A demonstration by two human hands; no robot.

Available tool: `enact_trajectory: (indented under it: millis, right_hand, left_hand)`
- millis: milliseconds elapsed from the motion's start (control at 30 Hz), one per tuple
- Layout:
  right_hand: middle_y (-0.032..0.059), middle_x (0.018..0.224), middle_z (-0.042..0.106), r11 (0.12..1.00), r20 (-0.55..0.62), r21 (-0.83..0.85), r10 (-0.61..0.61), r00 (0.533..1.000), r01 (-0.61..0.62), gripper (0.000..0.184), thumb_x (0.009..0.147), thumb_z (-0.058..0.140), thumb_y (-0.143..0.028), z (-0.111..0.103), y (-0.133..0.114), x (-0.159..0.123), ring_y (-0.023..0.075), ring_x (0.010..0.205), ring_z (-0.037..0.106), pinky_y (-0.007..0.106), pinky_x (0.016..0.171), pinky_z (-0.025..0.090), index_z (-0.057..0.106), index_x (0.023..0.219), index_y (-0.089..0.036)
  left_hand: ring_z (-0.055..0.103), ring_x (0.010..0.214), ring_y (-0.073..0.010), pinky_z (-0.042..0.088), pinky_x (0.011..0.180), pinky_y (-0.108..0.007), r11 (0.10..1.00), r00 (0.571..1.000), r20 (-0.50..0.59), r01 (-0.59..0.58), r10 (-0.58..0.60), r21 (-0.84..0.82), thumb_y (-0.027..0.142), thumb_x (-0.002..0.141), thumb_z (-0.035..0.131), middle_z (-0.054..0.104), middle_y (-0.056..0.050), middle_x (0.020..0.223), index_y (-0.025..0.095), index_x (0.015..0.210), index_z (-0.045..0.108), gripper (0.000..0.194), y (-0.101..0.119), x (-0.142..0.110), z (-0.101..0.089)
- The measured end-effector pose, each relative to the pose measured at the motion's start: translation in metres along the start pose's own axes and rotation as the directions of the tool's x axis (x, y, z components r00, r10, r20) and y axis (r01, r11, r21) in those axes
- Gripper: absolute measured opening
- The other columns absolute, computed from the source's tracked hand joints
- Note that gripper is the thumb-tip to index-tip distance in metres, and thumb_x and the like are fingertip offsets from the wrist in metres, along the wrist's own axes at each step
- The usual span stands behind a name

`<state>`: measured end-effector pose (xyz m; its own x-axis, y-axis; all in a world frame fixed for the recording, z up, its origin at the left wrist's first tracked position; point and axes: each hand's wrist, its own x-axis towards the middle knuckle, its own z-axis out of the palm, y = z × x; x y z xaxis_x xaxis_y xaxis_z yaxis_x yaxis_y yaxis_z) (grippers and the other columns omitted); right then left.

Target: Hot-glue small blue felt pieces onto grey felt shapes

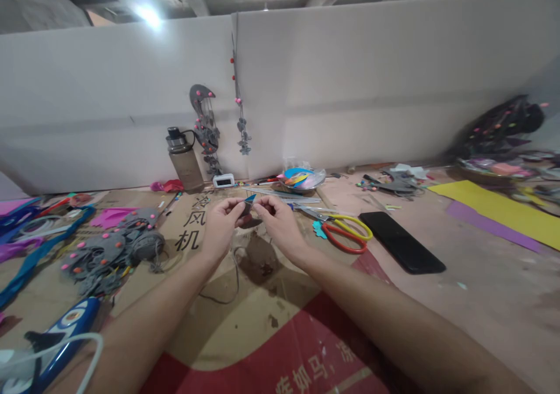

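Note:
My left hand (225, 222) and my right hand (277, 216) meet above the cardboard, with their fingers pinched around a small dark piece with a blue pointed tip (250, 198). It looks like thin sheet or felt, but the fingers cover most of it. Below them a thin grey cord (237, 277) curves over the cardboard (210, 330). Just right of my right hand lie scissors (345, 234) with one red and one yellow handle loop. A small teal scalloped scrap (319, 229) touches them.
A black phone (400, 242) lies at the right, near yellow sheet (503, 207). Behind stand a bottle (186, 161) and a bowl of coloured scraps (301, 179). Grey felt pieces with pink balls (114, 245) and a blue glue gun (70, 336) lie at the left.

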<state>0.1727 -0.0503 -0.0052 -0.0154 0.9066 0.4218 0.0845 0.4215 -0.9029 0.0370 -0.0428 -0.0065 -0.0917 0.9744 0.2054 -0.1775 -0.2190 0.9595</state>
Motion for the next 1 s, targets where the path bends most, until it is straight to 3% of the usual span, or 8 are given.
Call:
enact_trajectory:
  millis: [467, 733, 1000]
  right_hand:
    - [-0.0007, 0.073, 0.058, 0.999, -0.101, -0.035, 0.03, 0.994, -0.033, 0.016, 0.078, 0.053, -0.032, -0.0011, 0.0041, 0.0017, 0.012, 0.064, 0.046, 0.025, 0.063, 0.036, 0.059, 0.076, -0.018]
    - [-0.0013, 0.068, 0.058, 0.986, -0.052, 0.073, 0.154, 0.987, -0.15, 0.021, 0.073, 0.056, -0.036, -0.0037, 0.0019, 0.0046, 0.0116, 0.062, 0.047, 0.026, 0.063, 0.037, 0.061, 0.075, -0.016]
    - [-0.0029, 0.065, 0.055, 0.978, 0.033, 0.118, 0.167, 0.985, -0.17, 0.02, 0.073, 0.056, -0.037, -0.0059, 0.0091, 0.0083, 0.0099, 0.06, 0.045, 0.023, 0.06, 0.036, 0.058, 0.069, -0.017]
  left_hand:
    - [0.063, 0.078, -0.0147, 0.056, 0.07, -0.029, 0.994, 0.998, -0.003, 0.068, -0.069, -0.08, 0.029, 0.066, 0.073, 0.065, -0.003, 0.081, 0.015, 0.077, 0.065, 0.019, 0.0022, -0.0083, 0.0068]
    - [0.062, 0.077, -0.0131, 0.056, 0.067, -0.025, 0.992, 0.995, 0.057, 0.093, -0.088, -0.091, 0.028, 0.068, 0.072, 0.064, -0.003, 0.083, 0.015, 0.078, 0.066, 0.018, 0.0024, -0.0077, 0.0053]
    - [0.061, 0.072, -0.0116, 0.057, 0.065, -0.025, 0.975, 0.983, 0.08, 0.175, -0.166, -0.134, 0.024, 0.066, 0.072, 0.064, -0.001, 0.078, 0.014, 0.075, 0.065, 0.015, 0.0068, -0.006, 0.0056]
